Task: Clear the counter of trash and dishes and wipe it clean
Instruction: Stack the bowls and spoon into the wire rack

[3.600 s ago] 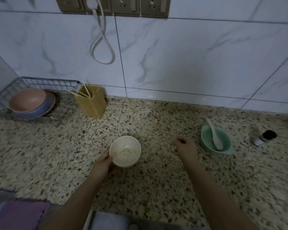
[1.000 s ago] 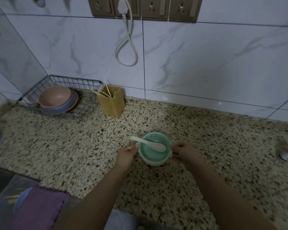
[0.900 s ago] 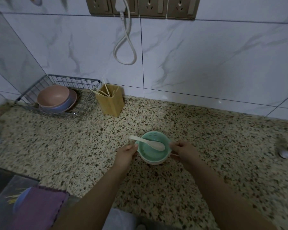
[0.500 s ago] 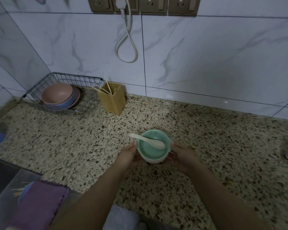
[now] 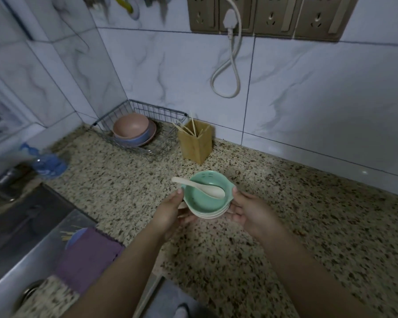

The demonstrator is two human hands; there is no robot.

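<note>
Dim kitchen corner: white marble-veined wall tiles (image 5: 308,99), a speckled granite tabletop (image 5: 285,226), a steel sink (image 5: 16,260) at the lower left. Further back, a wire dish rack (image 5: 161,115) holding a pink bowl (image 5: 130,127) nested on blue and pink dishes, and just beside it a square bamboo chopstick holder (image 5: 194,144).

Held in front, apparently lifted just clear of the tabletop near its middle: a mint-green ceramic bowl (image 5: 200,200) nested in a stack of cream-white bowls (image 5: 210,214), with a pale plastic soup spoon (image 5: 200,188) lying loose inside. Left hand (image 5: 168,212) cupped against the left rim, thumb on the edge, fingers under; right hand (image 5: 251,211) the same on the right side. Both grips grasping the bowl stack.

Probably stiff, glazed, smooth and breakable; moderate weight, more so as a stack. Best taken as now, at opposite rims with support underneath, kept level so the nested bowls do not slide. Spoon unrestrained, likely to slip out if tilted.

Bowl mouth facing up. Spoon's long axis running left to right, handle over the left rim pointing up-left, scoop resting toward the right inside wall.
</note>
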